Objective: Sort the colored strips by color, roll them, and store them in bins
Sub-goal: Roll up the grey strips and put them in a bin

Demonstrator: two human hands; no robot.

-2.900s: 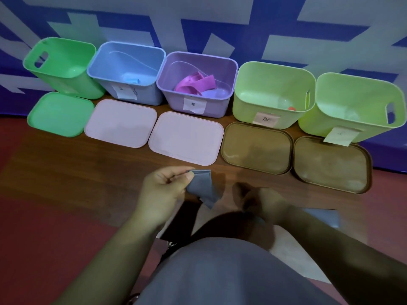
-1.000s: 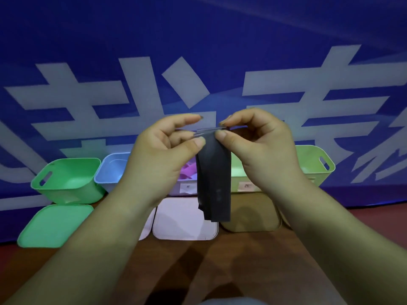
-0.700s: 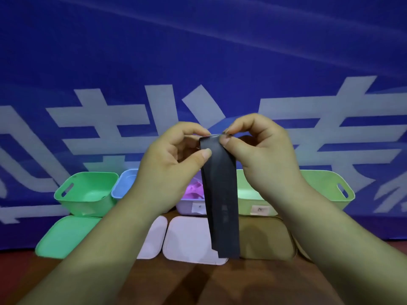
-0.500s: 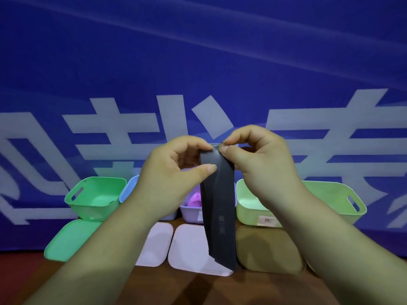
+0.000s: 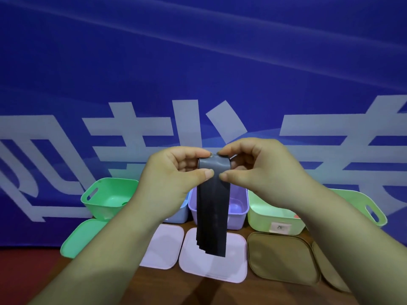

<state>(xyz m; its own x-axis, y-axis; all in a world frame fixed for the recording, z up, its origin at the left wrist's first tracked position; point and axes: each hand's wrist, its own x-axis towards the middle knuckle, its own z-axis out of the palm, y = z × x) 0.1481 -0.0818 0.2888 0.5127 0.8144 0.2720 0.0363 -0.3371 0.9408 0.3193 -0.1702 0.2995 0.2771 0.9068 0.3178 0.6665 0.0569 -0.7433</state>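
Dark strip [image 5: 212, 205] dangles, its apparently rolled top pinched by left hand [image 5: 174, 179] and right hand [image 5: 259, 172].

- The blue bin [image 5: 179, 213] is almost wholly hidden behind the left hand [image 5: 174, 179] and its forearm.
- The middle of the purple bin [image 5: 239, 209], and anything lying there, is covered by the hanging strip [image 5: 212, 208].
- The label [image 5: 280, 227] on the pale green bin [image 5: 259, 219] is too small to be read.
- The far-right bin [image 5: 361, 201] and far-right lid [image 5: 328, 271] are partly hidden by the right forearm.
- The strip's top end is concealed within the grip of both hands.
- The white characters on the banner [image 5: 198, 62] are cut off at both side edges.
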